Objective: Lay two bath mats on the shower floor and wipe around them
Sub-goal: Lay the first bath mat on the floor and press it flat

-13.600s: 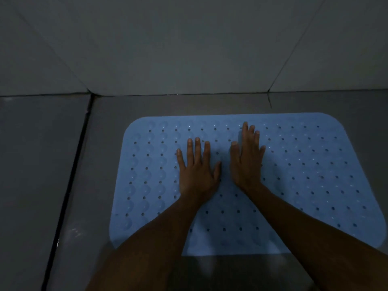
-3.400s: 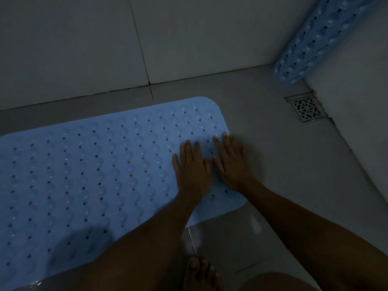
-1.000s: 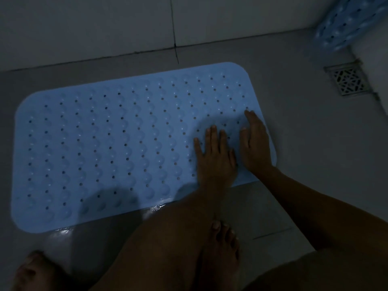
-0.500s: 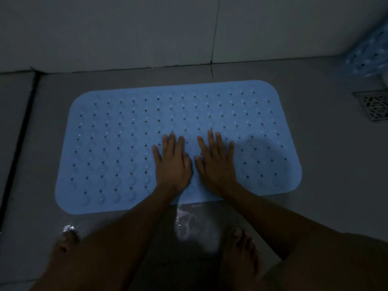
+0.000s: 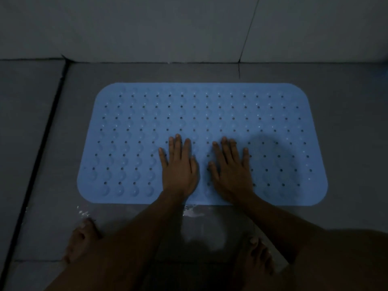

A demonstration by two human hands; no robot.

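Note:
A light blue bath mat (image 5: 210, 114) with rows of small holes and round bumps lies flat on the grey shower floor (image 5: 346, 143), its long side parallel to the back wall. My left hand (image 5: 179, 166) rests palm down on the mat near its front edge, fingers spread. My right hand (image 5: 231, 168) lies flat beside it, also spread, a small gap between the two. Neither hand holds anything. The second mat is out of view.
The tiled back wall (image 5: 189, 28) meets the floor just beyond the mat. A dark groove (image 5: 42, 143) runs along the floor at the left. My bare feet (image 5: 81, 240) stand on the wet, shiny floor in front of the mat.
The view has shifted left, so the rolled mat and the drain at the right have left the frame. My hands have slid from the mat's right end to its middle front.

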